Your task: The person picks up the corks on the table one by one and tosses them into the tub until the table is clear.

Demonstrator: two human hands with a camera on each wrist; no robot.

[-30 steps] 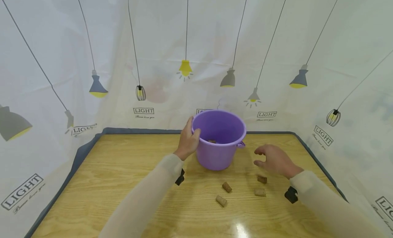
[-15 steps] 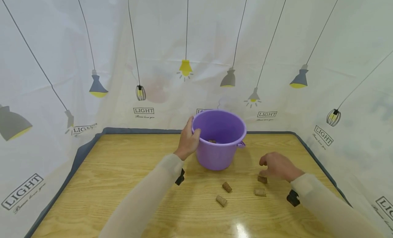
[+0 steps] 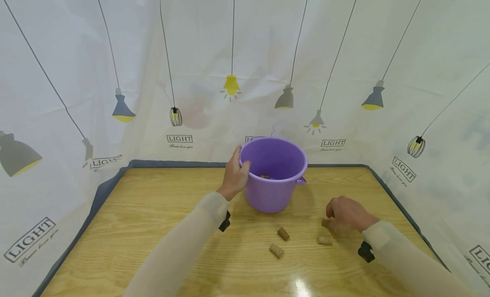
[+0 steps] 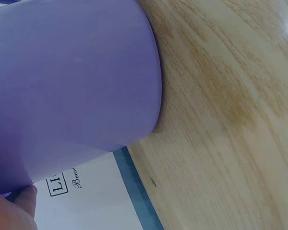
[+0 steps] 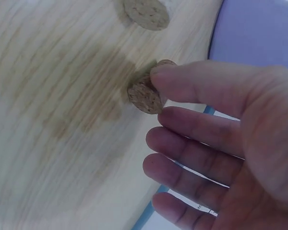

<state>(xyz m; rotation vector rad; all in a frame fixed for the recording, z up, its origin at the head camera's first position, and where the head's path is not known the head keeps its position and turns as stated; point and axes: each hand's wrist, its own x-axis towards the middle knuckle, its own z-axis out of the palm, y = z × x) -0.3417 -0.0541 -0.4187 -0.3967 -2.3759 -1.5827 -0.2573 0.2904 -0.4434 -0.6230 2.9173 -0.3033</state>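
A purple bucket [image 3: 269, 197] stands on the wooden table, and my left hand [image 3: 235, 176] grips its rim on the left, thumb over the near side. In the left wrist view the bucket's side [image 4: 81, 91] fills much of the picture. To the right of the bucket, my right hand [image 3: 350, 214] pinches a brown cork [image 5: 144, 96] between thumb and index finger, down at the table. The other fingers [image 5: 173, 172] lie loosely bent. A paler cork [image 3: 324, 240] lies just in front of that hand. Inside the bucket, part of a cork [image 3: 264, 176] shows at the bottom.
Two more corks, one darker [image 3: 283, 234] and one lighter [image 3: 276, 251], lie on the table [image 3: 160, 229] in front of the bucket. A carrying handle [image 3: 300, 181] hangs at the bucket's right side. Pale cloth [image 3: 199, 84] printed with lamps surrounds the table.
My right hand has come down and slightly toward me onto the brown cork, its thumb and index finger closing round it. Left hand and bucket stay in place.
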